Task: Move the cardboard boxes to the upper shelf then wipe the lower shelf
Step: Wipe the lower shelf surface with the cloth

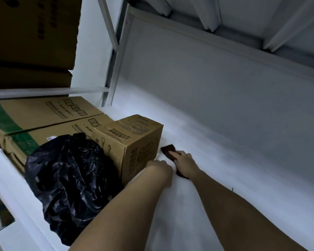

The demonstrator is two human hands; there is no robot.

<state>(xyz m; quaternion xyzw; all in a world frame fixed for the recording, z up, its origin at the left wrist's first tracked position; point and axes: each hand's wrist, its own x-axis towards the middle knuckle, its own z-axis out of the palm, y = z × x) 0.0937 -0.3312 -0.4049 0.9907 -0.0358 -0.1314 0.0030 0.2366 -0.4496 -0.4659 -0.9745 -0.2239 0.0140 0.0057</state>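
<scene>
A small cardboard box (134, 142) stands on the white lower shelf (225, 169). My right hand (186, 164) presses a dark brown cloth (169, 151) flat on the shelf just right of the box's base. My left hand (161, 169) rests against the box's lower front corner, its fingers hidden behind the knuckles. Two long cardboard boxes with green bands (43, 122) lie behind and left of the small box. A large brown box (33, 31) sits on the level above at the top left.
A black plastic bag (69, 182) bulges in front of the long boxes, left of my left forearm. White metal uprights (114, 66) and a grey back wall (216, 84) close the shelf. The underside of the shelf above (243, 13) runs overhead.
</scene>
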